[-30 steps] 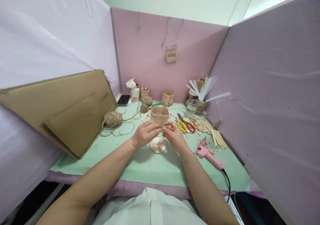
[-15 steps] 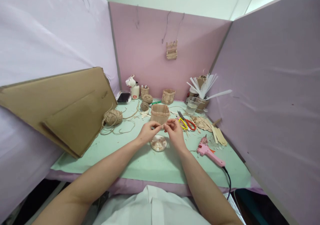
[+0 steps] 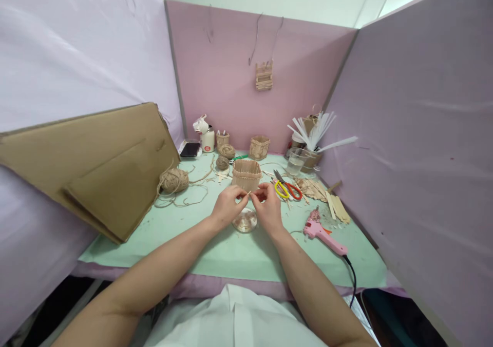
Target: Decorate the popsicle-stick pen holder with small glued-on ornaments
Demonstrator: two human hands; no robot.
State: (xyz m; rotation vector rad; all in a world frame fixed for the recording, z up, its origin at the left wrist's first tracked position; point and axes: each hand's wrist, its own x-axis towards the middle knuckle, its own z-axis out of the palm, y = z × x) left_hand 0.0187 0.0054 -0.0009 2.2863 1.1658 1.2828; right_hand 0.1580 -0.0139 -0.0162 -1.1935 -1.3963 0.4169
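My left hand (image 3: 228,204) and my right hand (image 3: 268,207) meet fingertip to fingertip above the middle of the table. Both are closed in a pinch around a tiny pale sliver (image 3: 249,193), which looks like wood; most of it is hidden by the fingers. Directly below them lies a round clear dish (image 3: 245,223) with small light scraps in it. Just behind my fingers stands an open-topped box of wooden sticks (image 3: 246,168), its lower front partly covered by my hands.
Scissors (image 3: 287,187) with yellow and red handles lie to the right, before stick bundles (image 3: 338,208). A pink glue gun (image 3: 323,236) rests nearer, its cord over the edge. Twine (image 3: 174,180) and leaning cardboard (image 3: 115,172) are left. A cup of water (image 3: 296,162) stands back right.
My fingertips have shifted slightly and the pale sliver shows more clearly between them. My right hand has turned a little. The things on the table have stayed put.
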